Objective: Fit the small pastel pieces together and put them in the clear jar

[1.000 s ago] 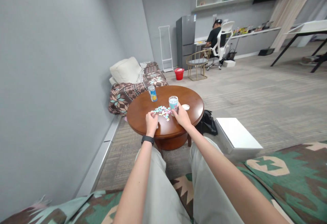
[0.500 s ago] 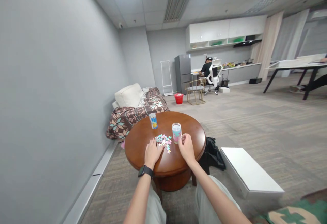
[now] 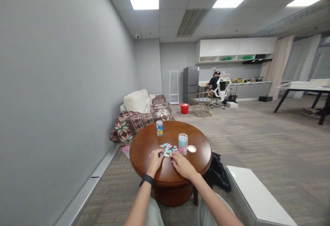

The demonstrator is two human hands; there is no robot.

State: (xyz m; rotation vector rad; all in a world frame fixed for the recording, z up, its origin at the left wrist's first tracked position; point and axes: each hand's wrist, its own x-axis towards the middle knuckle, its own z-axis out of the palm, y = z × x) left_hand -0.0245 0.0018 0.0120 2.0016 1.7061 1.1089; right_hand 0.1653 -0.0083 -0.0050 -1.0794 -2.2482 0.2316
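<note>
A small pile of pastel jigsaw puzzle pieces (image 3: 168,149) lies on the round brown wooden table (image 3: 144,147). At the pile's left edge, my left hand (image 3: 155,161) rests with fingers curved and apart, touching the outer pieces. From the right, my right hand (image 3: 182,165) lies low over the near side of the pile, fingers spread and holding nothing. Just behind it stands a clear jar with a pink and blue picture (image 3: 183,145), its top uncovered. A round white lid (image 3: 191,148) lies flat beside the jar. Farther back is a closed blue can (image 3: 159,129).
A couch with a patterned cover (image 3: 144,116) stands beyond the table, along the grey wall. Right of the table are a black bag (image 3: 219,172) and a white box (image 3: 257,191). A red bucket (image 3: 184,108) and a seated person (image 3: 213,82) are farther off.
My right hand has left the jar's side and moved left to the puzzle pieces. The lid beside the jar now shows. The pile looks more gathered between my hands, and the view has tilted up.
</note>
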